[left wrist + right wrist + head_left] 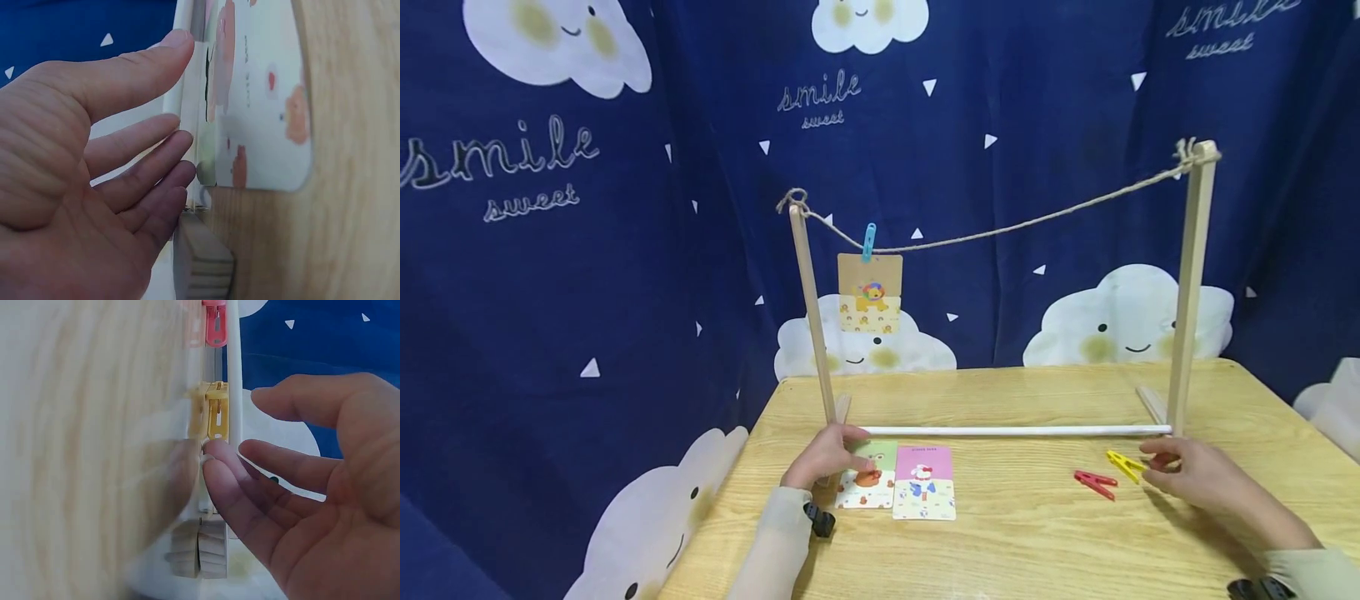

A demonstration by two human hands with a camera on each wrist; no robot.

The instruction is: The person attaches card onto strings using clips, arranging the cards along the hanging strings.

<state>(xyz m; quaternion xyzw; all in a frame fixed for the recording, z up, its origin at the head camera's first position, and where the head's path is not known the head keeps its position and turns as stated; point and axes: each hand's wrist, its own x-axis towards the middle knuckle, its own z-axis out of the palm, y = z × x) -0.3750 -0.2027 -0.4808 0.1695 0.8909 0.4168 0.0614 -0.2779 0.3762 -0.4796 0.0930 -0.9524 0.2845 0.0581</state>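
Over the left edge of a green-and-white card with a bear picture (874,498) is my left hand (829,457), thumb and fingers apart and nothing gripped. The left wrist view shows that card (262,144) flat on the table beside the loosely bent fingers. A pink-topped card (924,460) lies against its right side. On the right, my right hand (1206,479) hovers close by a yellow clothespin (1122,461), its fingers loosely bent and not round it. A red clothespin (1096,480) lies just left of the yellow one.
A wooden frame with a left post (812,304) and right post (1192,292) carries a sagging rope (1000,231). From the rope hangs a lion card (870,312), clipped by a blue clothespin (869,240). A white rod (1015,431) joins the posts low down.
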